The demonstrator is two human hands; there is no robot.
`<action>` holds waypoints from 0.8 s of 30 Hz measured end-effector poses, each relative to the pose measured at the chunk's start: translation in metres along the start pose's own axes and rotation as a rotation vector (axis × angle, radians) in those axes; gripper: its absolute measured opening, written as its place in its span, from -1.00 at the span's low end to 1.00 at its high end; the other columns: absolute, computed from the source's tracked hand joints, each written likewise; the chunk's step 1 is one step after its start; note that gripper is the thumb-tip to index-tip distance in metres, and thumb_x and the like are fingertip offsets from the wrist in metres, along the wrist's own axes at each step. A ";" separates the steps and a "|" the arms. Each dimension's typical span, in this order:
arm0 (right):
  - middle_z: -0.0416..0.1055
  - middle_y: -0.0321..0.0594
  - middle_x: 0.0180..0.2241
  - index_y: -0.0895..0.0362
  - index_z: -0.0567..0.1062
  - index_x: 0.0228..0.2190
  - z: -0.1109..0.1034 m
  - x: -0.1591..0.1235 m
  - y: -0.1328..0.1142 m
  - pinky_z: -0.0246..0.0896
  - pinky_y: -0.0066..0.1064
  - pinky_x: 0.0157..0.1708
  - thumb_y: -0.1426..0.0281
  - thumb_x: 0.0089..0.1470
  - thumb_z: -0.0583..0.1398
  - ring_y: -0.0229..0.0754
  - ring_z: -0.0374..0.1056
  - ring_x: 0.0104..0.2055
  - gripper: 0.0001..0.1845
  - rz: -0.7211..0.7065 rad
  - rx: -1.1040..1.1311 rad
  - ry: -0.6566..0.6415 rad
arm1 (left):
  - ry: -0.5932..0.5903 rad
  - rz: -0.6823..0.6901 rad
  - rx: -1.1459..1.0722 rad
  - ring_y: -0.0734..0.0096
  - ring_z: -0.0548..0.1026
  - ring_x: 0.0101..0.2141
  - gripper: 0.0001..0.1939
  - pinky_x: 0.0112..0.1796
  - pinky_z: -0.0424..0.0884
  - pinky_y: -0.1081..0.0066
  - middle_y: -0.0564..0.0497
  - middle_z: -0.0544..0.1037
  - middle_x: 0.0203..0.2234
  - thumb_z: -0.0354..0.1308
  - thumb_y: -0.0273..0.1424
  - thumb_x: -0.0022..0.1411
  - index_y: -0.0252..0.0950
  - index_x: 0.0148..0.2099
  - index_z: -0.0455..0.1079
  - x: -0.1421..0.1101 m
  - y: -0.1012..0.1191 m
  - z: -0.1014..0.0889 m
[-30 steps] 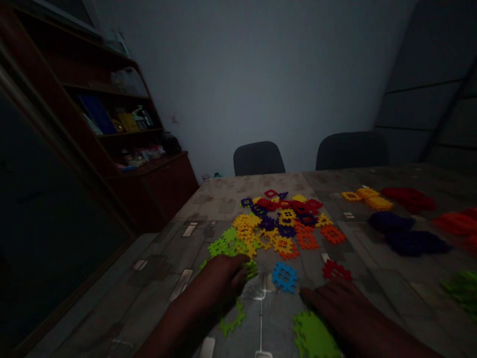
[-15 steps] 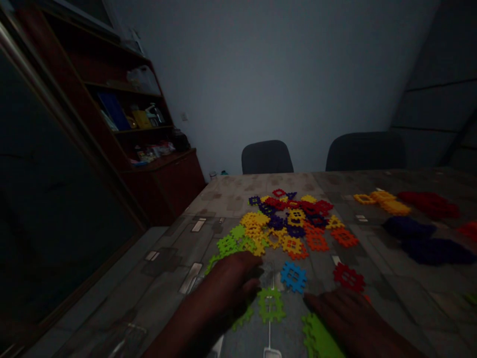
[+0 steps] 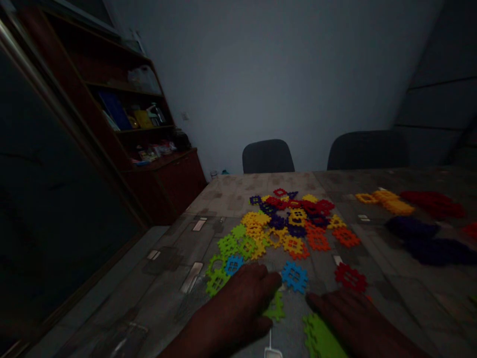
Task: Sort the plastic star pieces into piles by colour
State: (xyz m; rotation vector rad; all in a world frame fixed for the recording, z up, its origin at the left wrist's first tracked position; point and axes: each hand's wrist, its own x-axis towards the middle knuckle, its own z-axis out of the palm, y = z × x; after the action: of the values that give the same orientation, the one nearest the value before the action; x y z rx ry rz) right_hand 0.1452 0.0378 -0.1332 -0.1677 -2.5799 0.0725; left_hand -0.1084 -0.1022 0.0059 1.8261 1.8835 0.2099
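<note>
The left hand [image 3: 248, 293], fingers curled, covers part of a green piece [image 3: 276, 306]; its grip cannot be told. The right hand [image 3: 348, 311], well apart from it, lies flat over the green stack [image 3: 320, 338]. Between and just beyond them is a blue piece [image 3: 294, 276]. The mixed pile [image 3: 276, 219] sits farther out on the table [image 3: 164, 293].

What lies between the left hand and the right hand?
In the head view: a green piece partly covered by the left hand, then bare tabletop, then green pieces by the right hand; a blue piece sits farther out.
</note>
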 end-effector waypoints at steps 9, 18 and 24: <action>0.60 -0.13 -0.11 0.06 0.26 0.28 0.004 0.001 -0.006 0.43 -0.11 -0.14 0.50 -0.17 0.24 0.08 0.52 -0.17 -0.08 0.023 -0.126 -0.043 | 0.202 -0.138 0.035 -0.04 0.34 0.28 -0.27 0.28 0.26 -0.04 -0.15 0.41 0.28 0.29 -0.48 0.22 -0.15 0.40 0.23 -0.030 -0.034 -0.036; 0.60 -0.19 -0.12 0.06 0.32 0.20 -0.007 0.008 -0.019 0.39 -0.14 -0.12 0.58 -0.19 0.21 0.03 0.52 -0.16 -0.15 0.067 -0.184 -0.006 | 0.166 -0.117 0.056 0.02 0.41 0.19 -0.30 0.22 0.34 -0.01 -0.08 0.42 0.24 0.27 -0.49 0.23 -0.04 0.37 0.27 -0.042 -0.032 -0.020; 0.62 -0.19 -0.17 0.10 0.27 0.27 -0.007 0.012 -0.006 0.41 -0.22 -0.29 0.47 -0.18 0.21 0.01 0.53 -0.27 -0.10 -0.099 -0.138 0.144 | 0.121 -0.022 0.023 -0.08 0.32 0.24 -0.18 0.20 0.35 -0.01 -0.06 0.33 0.32 0.32 -0.47 0.13 0.04 0.39 0.19 -0.051 -0.045 0.017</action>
State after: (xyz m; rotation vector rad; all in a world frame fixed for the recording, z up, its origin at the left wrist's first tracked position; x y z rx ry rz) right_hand 0.1379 0.0335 -0.1205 -0.0921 -2.4448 -0.1487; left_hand -0.1421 -0.1597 -0.0164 1.8436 1.9949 0.2984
